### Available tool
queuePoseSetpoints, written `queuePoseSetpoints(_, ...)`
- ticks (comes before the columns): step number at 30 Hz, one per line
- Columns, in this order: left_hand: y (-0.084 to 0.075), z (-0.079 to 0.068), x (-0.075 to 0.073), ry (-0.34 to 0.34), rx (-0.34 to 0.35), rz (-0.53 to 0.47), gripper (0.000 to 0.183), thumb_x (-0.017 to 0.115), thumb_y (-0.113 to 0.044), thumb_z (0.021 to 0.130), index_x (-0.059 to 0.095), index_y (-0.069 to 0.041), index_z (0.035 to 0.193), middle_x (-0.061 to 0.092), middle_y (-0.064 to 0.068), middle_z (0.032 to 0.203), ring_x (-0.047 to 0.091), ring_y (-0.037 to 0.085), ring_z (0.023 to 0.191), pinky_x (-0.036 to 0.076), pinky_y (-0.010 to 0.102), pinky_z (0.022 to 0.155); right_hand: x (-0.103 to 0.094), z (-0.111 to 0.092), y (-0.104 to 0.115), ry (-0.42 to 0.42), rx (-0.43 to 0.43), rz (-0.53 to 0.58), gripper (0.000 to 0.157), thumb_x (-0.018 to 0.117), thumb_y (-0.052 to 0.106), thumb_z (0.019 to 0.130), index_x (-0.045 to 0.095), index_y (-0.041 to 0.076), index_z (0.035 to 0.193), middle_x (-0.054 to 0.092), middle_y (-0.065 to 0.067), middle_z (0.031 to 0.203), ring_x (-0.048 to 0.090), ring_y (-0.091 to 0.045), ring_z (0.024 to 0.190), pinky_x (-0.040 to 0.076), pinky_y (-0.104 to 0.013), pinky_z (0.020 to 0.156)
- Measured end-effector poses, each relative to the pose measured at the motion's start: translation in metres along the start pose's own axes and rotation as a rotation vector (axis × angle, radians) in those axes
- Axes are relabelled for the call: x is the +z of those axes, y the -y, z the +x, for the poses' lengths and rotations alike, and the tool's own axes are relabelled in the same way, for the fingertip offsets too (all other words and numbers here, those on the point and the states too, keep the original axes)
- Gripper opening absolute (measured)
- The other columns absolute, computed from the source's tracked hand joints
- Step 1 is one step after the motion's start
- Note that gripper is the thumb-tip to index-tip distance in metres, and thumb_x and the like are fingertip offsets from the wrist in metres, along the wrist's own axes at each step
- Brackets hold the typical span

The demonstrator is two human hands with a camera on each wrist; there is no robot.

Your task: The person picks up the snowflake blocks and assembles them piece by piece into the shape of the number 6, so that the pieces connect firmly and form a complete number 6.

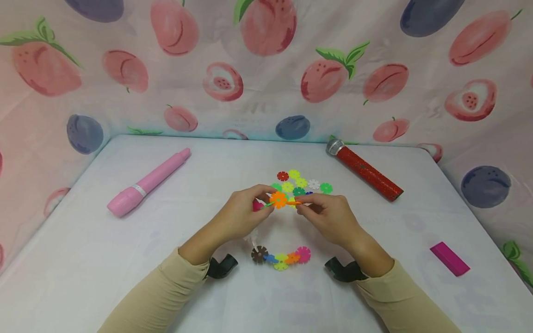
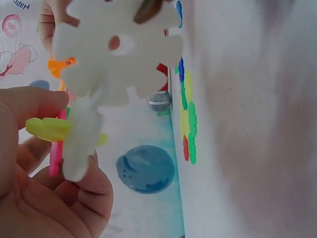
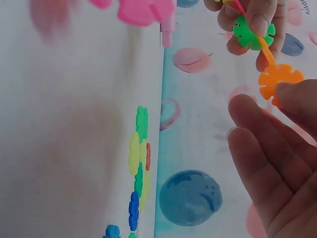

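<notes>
In the head view, both hands hold a chain of interlocking snowflake discs above the table. My left hand (image 1: pixel 241 212) pinches its upper left part, near a pink disc (image 1: pixel 257 205) and a green disc (image 3: pixel 247 33). Thumb and finger of my right hand (image 1: pixel 333 216) pinch an orange disc (image 3: pixel 281 79) at the other end, linked to a second orange disc (image 1: pixel 278 200). Below the left hand the chain runs through a white disc (image 2: pixel 96 54), a brown disc (image 1: pixel 260 254), a blue disc (image 1: pixel 270 258), a yellow-green disc (image 1: pixel 281 262) and another orange disc, ending in a bright pink disc (image 1: pixel 304 254).
Several loose discs (image 1: pixel 299 182) lie behind the hands. A pink microphone-shaped object (image 1: pixel 150 182) lies at left, a red glittery microphone (image 1: pixel 368 172) at back right, and a magenta block (image 1: pixel 450 259) at right. A fruit-print cloth (image 1: pixel 258 106) hangs behind the white table (image 1: pixel 83 259).
</notes>
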State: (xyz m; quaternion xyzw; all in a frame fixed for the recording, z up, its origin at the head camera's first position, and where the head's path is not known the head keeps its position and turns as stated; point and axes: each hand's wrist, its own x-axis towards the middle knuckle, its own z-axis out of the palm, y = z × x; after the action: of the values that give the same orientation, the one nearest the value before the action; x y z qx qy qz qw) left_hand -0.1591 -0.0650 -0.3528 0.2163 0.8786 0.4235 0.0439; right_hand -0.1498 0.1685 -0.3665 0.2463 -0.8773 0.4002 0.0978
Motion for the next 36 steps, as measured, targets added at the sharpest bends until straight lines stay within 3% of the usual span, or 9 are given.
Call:
queuePoseSetpoints(10,-0.0006,-0.0005,-0.0003,0.001,0.008,-0.010,0.039,0.071,-0.012,0.093,0.063,-0.007,0.131,0.070,0.006,0.107,0.060,0.015,0.079,0.053,0.027,0.070,0.0019,0.0013,-0.0003,-0.032,-0.089,-0.063,0.018,0.080,-0.001,0.083,0.076,0.001,0.100,0.074,-0.005,0.093,0.072,-0.018,0.086,0.059,-0.033,0.073)
queuePoseSetpoints(25,-0.0016,-0.0008,0.0017,-0.002,0.000,-0.019,0.039,0.071,-0.015,0.093,0.064,-0.007,0.131,0.071,0.004,0.104,0.062,0.015,0.081,0.053,0.026,0.072,0.0067,0.0001,-0.0018,-0.164,-0.235,-0.005,0.024,0.081,-0.013,0.074,0.070,0.001,0.091,0.073,-0.006,0.085,0.073,-0.019,0.080,0.059,-0.032,0.068)
queuePoseSetpoints(36,-0.0042,-0.0022,0.0048,-0.023,0.032,0.031,0.037,0.074,-0.013,0.092,0.067,-0.004,0.127,0.071,0.002,0.099,0.061,0.014,0.080,0.053,0.024,0.071,0.0032,-0.0006,0.0048,-0.165,-0.245,0.001,0.023,0.082,-0.013,0.073,0.072,-0.001,0.090,0.074,-0.008,0.085,0.073,-0.021,0.080,0.059,-0.032,0.067)
